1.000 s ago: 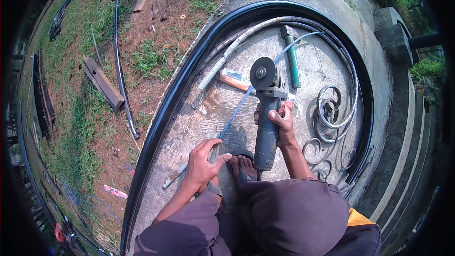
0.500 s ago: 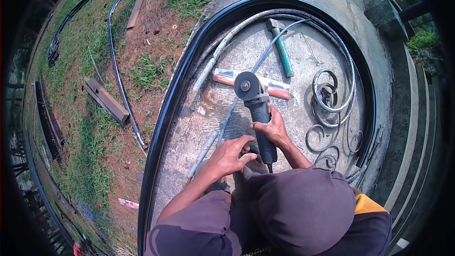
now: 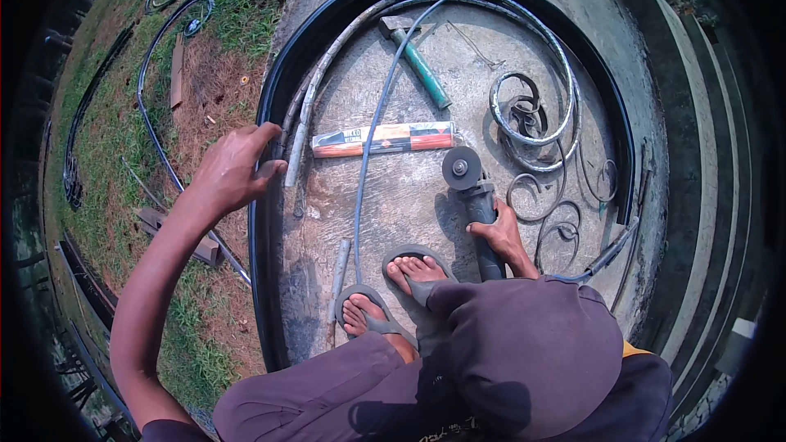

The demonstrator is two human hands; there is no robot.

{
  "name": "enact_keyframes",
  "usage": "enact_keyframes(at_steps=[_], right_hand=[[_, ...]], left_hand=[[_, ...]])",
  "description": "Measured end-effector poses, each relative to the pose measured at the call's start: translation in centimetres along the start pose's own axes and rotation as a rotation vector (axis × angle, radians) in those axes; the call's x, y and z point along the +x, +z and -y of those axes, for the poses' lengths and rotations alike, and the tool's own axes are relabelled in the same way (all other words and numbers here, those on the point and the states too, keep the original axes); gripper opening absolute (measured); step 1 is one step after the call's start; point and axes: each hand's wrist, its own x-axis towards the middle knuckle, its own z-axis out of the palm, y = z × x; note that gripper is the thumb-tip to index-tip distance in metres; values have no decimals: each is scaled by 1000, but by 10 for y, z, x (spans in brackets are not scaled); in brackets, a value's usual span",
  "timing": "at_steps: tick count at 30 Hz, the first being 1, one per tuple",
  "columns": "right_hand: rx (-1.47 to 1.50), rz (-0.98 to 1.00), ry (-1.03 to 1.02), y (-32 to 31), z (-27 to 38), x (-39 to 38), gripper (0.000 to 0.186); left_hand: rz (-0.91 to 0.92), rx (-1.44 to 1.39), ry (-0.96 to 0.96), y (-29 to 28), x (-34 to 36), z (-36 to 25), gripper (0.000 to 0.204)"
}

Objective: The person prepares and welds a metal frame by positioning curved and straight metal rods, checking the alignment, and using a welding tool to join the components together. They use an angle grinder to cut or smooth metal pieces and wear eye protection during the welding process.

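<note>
My right hand point(image 3: 501, 239) is closed round the dark body of an angle grinder point(image 3: 483, 217), whose round disc point(image 3: 461, 168) points away from me over the concrete. Out to the left, my left hand point(image 3: 233, 165) reaches to the inner side of a long black bent strip point(image 3: 260, 237). Its thumb and forefinger are spread apart, and nothing shows between them; whether the fingertips touch the strip I cannot tell. Beyond the grinder lies a flat orange and white pack point(image 3: 383, 139), with a thin blue-grey hose point(image 3: 364, 188) running across it.
A hammer with a green handle point(image 3: 426, 74) lies farther off. Coiled metal rings point(image 3: 532, 119) and thin curled strips point(image 3: 558, 225) are at the right. A short grey pipe point(image 3: 340, 278) lies beside my sandalled feet point(image 3: 364, 313). Grass point(image 3: 205, 303) borders the concrete on the left.
My left hand has moved from beside the grinder's rear end out to the left, by the black strip. The grinder has shifted right and nearer in my right hand. The view has also shifted.
</note>
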Motion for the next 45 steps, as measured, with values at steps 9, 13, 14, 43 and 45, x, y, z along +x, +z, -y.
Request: enact_keyframes(at_steps=[9, 13, 14, 43, 45], right_hand=[[-51, -390, 54, -58, -43, -74, 59], [216, -589, 209, -84, -54, -108, 54], [282, -616, 261, -83, -55, -113, 52], [411, -652, 269, -76, -63, -127, 51], [427, -639, 257, -75, -65, -122, 50]], left_hand=[[-384, -31, 352, 79, 297, -100, 58], [-281, -54, 686, 134, 306, -255, 64], [-217, -16, 728, 145, 301, -280, 66], [-381, -317, 876, 86, 238, -305, 59], [-368, -360, 889, 47, 226, -302, 59]])
